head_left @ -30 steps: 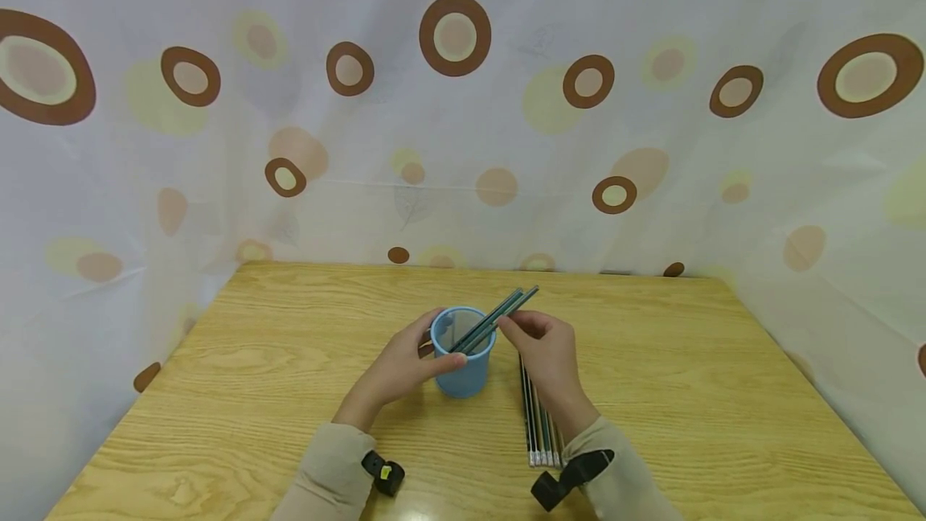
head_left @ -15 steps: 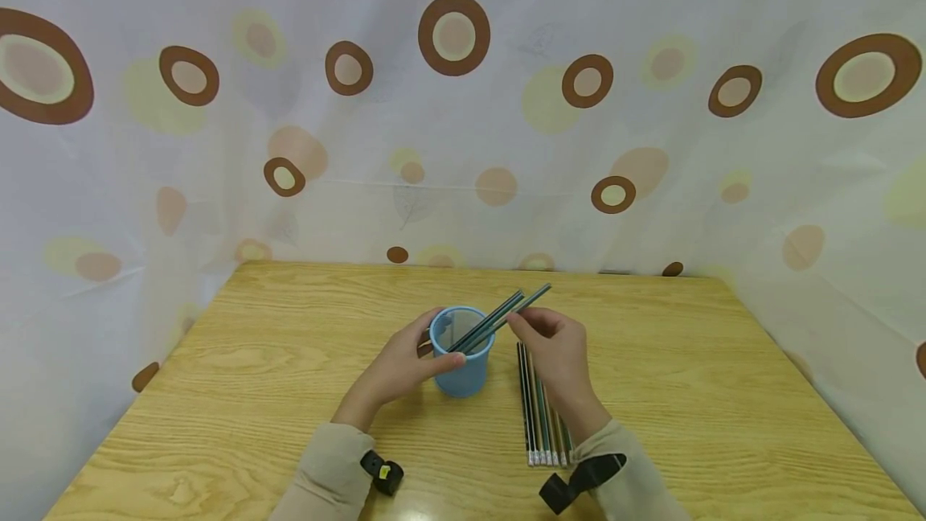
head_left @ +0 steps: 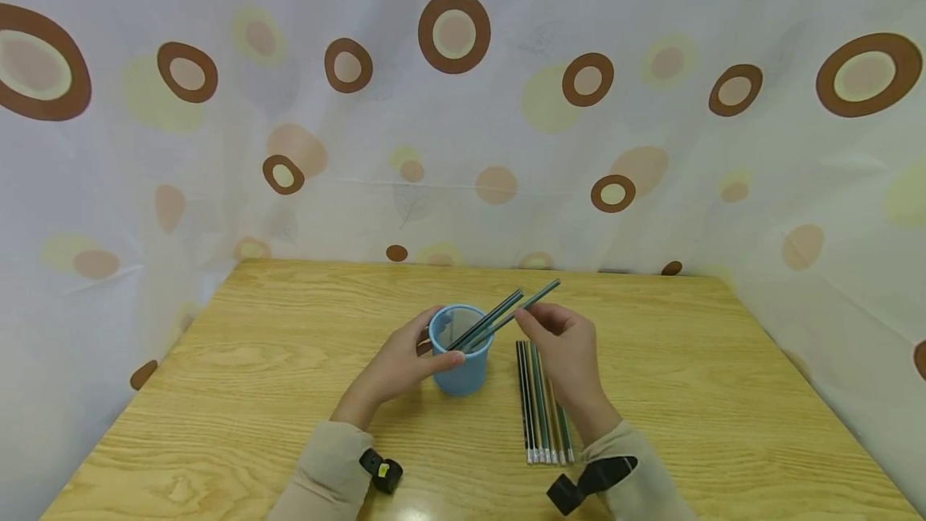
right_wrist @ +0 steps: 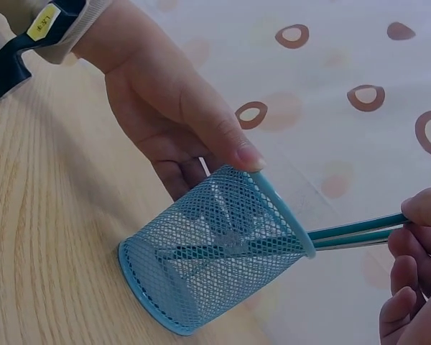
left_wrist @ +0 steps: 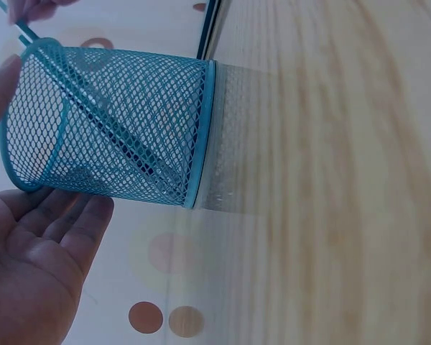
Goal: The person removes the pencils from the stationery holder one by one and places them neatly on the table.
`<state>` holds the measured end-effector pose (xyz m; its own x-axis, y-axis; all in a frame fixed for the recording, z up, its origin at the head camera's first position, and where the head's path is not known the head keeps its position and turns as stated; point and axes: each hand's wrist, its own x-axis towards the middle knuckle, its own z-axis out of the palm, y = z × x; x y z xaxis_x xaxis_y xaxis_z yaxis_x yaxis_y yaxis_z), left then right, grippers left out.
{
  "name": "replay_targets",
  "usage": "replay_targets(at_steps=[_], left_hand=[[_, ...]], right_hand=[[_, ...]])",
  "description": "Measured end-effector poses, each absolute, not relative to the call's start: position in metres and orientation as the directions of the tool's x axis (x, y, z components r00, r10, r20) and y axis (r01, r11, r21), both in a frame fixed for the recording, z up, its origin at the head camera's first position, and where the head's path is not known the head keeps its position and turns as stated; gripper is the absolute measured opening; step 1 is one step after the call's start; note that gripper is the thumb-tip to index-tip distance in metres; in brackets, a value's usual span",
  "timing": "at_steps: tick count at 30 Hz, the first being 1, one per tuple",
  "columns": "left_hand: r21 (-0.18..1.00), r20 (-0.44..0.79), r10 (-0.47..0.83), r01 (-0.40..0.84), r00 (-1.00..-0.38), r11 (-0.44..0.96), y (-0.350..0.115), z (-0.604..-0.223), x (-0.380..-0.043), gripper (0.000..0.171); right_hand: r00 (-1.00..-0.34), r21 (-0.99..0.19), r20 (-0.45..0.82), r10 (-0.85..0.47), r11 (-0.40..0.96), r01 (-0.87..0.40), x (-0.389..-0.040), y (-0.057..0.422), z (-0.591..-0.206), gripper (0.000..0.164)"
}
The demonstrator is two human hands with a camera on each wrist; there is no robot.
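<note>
My left hand point(head_left: 401, 364) holds a light-blue mesh pencil cup point(head_left: 461, 376) near its rim, thumb on the near side and fingers around the far side. The cup stands upright on the table. Pencils point(head_left: 497, 312) inside it lean to the right over the rim. At the cup's right, my right hand point(head_left: 567, 352) pinches one green pencil point(head_left: 546, 290), whose lower end is inside the cup. The left wrist view shows the dark pencils through the mesh point(left_wrist: 122, 122), slanting down to the base. In the right wrist view, fingertips point(right_wrist: 420, 208) close on the pencil beyond the rim.
A row of pencils point(head_left: 531, 400) lies side by side on the wooden table point(head_left: 289, 328), right of the cup, with eraser ends toward me. My right forearm passes over part of the row. A patterned curtain point(head_left: 463, 127) hangs behind the table.
My right hand has moved a little to the right, swinging the top of the pinched pencil away from the others in the cup. More of the pencil row shows. The left hand keeps its hold.
</note>
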<state>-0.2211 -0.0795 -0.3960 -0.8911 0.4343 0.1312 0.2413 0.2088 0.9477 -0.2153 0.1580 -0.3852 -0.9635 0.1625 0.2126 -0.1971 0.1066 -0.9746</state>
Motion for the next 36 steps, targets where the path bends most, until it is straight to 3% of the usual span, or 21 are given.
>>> replay_targets(at_steps=[10, 36], left_hand=[[0.945, 0.134, 0.434, 0.247, -0.891, 0.214, -0.079, -0.399, -0.223, 0.076], [0.941, 0.132, 0.438, 0.252, -0.889, 0.228, -0.08, -0.392, -0.219, 0.078]], right_hand=[[-0.96, -0.972, 0.223, 0.167, 0.109, -0.207, -0.211, 0.162, -0.376, 0.031], [-0.925, -0.946, 0.323, 0.199, 0.04, -0.322, -0.203, 0.173, -0.361, 0.026]])
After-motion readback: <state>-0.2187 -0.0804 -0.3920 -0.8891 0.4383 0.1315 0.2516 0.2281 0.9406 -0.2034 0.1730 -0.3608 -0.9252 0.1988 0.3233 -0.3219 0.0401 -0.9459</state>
